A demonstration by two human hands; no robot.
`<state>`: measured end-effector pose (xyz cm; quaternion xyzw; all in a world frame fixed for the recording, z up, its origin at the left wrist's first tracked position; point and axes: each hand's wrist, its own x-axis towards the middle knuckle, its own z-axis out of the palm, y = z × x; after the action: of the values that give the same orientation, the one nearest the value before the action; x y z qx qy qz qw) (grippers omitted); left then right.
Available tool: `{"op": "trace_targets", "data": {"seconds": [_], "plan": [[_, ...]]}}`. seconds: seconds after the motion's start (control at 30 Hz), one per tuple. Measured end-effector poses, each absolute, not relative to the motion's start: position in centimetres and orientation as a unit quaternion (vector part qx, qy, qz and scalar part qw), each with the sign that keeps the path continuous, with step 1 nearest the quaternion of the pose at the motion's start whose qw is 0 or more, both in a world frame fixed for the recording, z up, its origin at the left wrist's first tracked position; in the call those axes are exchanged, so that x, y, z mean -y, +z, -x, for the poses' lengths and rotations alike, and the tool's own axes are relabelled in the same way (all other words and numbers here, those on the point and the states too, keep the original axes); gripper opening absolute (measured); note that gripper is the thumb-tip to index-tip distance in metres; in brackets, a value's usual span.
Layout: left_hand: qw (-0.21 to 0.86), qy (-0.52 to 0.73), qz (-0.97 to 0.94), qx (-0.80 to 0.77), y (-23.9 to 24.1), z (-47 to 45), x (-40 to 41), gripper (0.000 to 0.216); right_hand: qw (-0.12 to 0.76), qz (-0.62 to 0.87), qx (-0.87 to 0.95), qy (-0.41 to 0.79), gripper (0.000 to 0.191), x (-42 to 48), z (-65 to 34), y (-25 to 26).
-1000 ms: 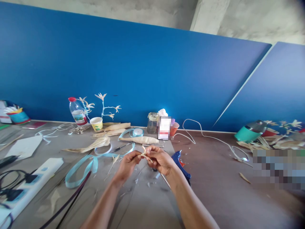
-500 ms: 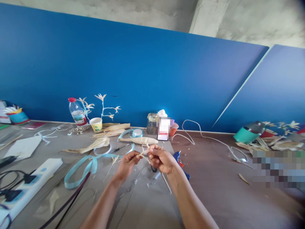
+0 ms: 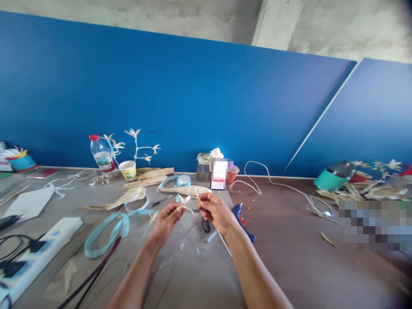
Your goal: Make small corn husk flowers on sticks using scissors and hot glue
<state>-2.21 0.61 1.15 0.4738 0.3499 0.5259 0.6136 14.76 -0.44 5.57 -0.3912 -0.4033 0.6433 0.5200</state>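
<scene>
My left hand [image 3: 168, 217] pinches a small pale flower made of dried leaf strips [image 3: 184, 201] above the grey table [image 3: 199, 279]. My right hand [image 3: 215, 210] is closed round a thin wooden stick [image 3: 222, 241] whose tip points up towards the flower. The two hands sit a little apart at the table's middle. Black-handled scissors [image 3: 206, 225] lie just below my right hand.
A blue glue gun [image 3: 242, 216] lies right of my hands, with a white cable [image 3: 283, 185] behind it. Light blue ribbon [image 3: 109, 234], dried husks [image 3: 128, 196], a water bottle [image 3: 102, 155], a yellow cup [image 3: 128, 169] and a power strip [image 3: 35, 257] lie to the left. A teal container [image 3: 334, 177] stands far right.
My hands have drawn apart: the left keeps the small flower, the right has pulled the stick away to the right. The view has shifted slightly.
</scene>
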Motion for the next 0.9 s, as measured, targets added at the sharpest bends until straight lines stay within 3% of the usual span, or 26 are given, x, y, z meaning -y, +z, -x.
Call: {"op": "trace_targets", "data": {"seconds": [0.1,0.2,0.33,0.43,0.67,0.9], "plan": [[0.618,0.544,-0.47,-0.319,1.2,2.2,-0.6,0.023,0.507,0.448,0.449,0.584,0.016,0.1,-14.6,4.7],[0.619,0.556,-0.469,-0.296,1.3,2.2,-0.7,0.019,0.451,0.563,0.54,0.433,0.008,-0.3,-14.4,3.7],[0.636,0.568,-0.436,-0.288,1.4,2.2,-0.7,0.015,0.328,0.661,0.65,0.182,0.018,-0.2,-14.1,2.7],[0.651,0.574,-0.412,-0.279,1.2,2.2,-0.8,0.014,0.249,0.675,0.689,0.088,0.021,-0.1,-13.9,2.1],[0.654,0.583,-0.401,-0.269,0.8,2.3,-1.1,0.011,0.243,0.669,0.702,0.015,0.019,0.1,-13.5,1.7],[0.583,0.596,-0.449,-0.322,0.1,2.2,-1.4,0.017,0.271,0.652,0.708,0.002,0.013,0.3,-13.1,1.9]]}}
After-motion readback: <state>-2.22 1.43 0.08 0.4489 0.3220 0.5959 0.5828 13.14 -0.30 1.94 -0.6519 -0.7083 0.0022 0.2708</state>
